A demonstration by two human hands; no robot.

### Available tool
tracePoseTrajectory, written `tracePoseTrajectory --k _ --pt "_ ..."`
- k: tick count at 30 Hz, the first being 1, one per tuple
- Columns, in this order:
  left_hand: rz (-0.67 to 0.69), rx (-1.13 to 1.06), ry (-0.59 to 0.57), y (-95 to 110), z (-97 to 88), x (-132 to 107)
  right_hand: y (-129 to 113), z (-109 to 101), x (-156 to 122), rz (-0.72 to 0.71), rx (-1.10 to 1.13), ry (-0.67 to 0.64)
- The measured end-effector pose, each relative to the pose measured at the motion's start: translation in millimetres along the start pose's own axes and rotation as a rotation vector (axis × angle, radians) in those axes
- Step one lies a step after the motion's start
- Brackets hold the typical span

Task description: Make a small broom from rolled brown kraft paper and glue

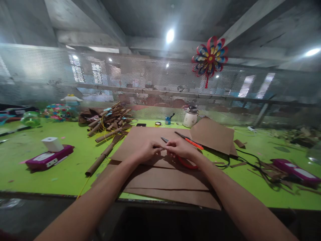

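Observation:
My left hand and my right hand meet above a stack of brown paper sheets. Fingertips of both are pinched together around something small and thin that I cannot make out. Scissors sit in my right hand: their orange handle shows below the palm and the blade points stick out past the fingers. Just beyond that hand, a second tool with dark blades and orange handles lies on the paper.
Rolled brown paper tubes are heaped at left. A folded brown sheet lies right, near black cords and paper scraps. Purple power strips rest at both sides. A cream flask and a blue jar stand behind.

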State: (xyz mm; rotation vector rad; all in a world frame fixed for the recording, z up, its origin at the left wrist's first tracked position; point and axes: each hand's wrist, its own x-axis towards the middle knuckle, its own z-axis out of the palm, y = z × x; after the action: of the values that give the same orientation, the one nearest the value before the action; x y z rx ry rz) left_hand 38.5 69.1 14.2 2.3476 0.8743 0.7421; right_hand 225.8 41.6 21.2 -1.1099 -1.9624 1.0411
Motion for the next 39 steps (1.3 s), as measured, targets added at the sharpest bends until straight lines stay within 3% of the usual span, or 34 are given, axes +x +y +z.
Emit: tracePoseTrajectory --k 5,10,17,26,32,39 --pt "-0.013 0.01 0.0 3 -1.5 -2 -4 1 -1 -0.025 -0.148 0.096" --pt "-0.079 0.058 -0.041 4 -11.2 -7 -7 -3 -2 0.018 -0.12 0.147" --pt "-0.032 0.147 -0.01 5 -14.6 -7 4 -7 3 0.021 -0.023 0.117" --pt "-0.01 0.21 -0.005 12 -11.8 -8 2 -8 2 0.035 -0.118 0.104" --pt "-0.023 0.102 -0.01 5 -5.3 -5 -1 -4 0 -0.148 -0.258 0.07" --pt "0.023 0.151 -0.01 3 2.0 -3 8 2 5 -0.107 -0.193 0.099"
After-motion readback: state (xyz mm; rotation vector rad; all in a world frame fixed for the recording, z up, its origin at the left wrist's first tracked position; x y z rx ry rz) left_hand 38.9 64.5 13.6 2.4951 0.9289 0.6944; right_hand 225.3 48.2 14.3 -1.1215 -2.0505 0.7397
